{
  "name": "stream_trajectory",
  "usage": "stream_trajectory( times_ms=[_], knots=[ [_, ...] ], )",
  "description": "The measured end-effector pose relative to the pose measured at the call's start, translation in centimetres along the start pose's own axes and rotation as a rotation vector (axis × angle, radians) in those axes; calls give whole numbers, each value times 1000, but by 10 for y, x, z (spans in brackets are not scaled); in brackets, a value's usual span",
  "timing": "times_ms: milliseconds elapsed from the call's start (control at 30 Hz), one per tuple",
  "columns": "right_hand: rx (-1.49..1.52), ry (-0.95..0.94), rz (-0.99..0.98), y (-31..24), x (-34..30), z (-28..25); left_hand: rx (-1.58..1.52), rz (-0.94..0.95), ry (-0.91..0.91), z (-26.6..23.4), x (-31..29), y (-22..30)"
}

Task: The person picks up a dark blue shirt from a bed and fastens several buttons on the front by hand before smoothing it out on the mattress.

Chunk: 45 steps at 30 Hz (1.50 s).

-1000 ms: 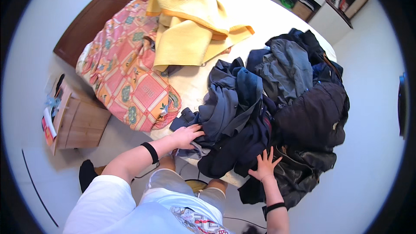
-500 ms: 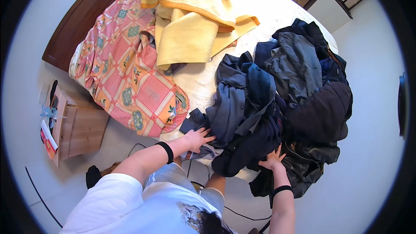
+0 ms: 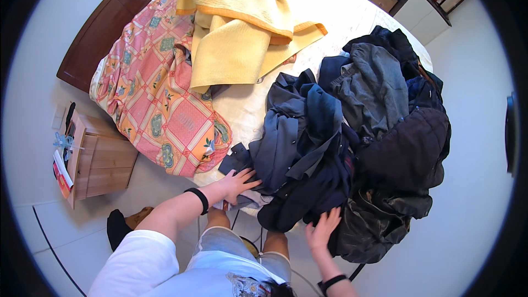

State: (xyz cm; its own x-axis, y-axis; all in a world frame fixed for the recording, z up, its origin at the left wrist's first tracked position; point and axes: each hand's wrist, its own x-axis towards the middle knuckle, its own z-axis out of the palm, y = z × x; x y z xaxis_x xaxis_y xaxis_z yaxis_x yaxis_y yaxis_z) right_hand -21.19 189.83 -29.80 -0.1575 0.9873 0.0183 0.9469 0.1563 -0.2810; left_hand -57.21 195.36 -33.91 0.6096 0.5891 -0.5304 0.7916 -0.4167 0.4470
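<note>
A heap of dark clothes lies along the near right part of the bed [image 3: 242, 115]. My left hand [image 3: 237, 185] rests with fingers spread on the near left edge of a dark grey-blue shirt [image 3: 275, 143]. Beneath that palm shows a bit of lighter striped cloth [image 3: 250, 200]. My right hand [image 3: 323, 230], fingers stretched, touches the near edge of a black garment [image 3: 308, 201]. Right beside it, a black leather jacket [image 3: 374, 225] hangs over the bed's edge. Farther right lie a dark brown padded jacket [image 3: 404, 148] and grey trousers [image 3: 374, 88].
A pink patterned quilt [image 3: 165, 93] covers the bed's left, next to a yellow blanket [image 3: 231, 55]. To the left stands a wooden bedside cabinet [image 3: 107, 159]. A dark shoe or sock [image 3: 117, 228] and cables lie on the floor. Shelving [image 3: 418, 16] stands beyond the bed.
My right hand has moved left and toward me, off the leather jacket's edge to the black garment. My left hand has slid slightly left. The shirt and black garment have shifted a little left.
</note>
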Motion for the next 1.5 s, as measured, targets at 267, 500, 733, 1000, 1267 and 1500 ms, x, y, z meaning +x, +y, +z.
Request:
stream_trajectory(
  times_ms=[267,500,733,1000,1267,1500],
  knots=[
    [423,-1013,-527,-15,-132,126,68,-20,-128,19,9,-6],
    [249,-1104,-194,-24,-182,311,34,164,-128,38,32,-20],
    [526,-1304,-203,-71,-182,339,-40,208,-14,49,20,-39],
    [742,-1512,-275,-120,-108,329,-89,215,-28,46,16,-38],
    [631,-1623,-353,-142,-75,321,-91,273,92,52,14,-41],
    [606,-1549,-442,-142,-76,343,-54,298,134,51,10,-44]
  ],
)
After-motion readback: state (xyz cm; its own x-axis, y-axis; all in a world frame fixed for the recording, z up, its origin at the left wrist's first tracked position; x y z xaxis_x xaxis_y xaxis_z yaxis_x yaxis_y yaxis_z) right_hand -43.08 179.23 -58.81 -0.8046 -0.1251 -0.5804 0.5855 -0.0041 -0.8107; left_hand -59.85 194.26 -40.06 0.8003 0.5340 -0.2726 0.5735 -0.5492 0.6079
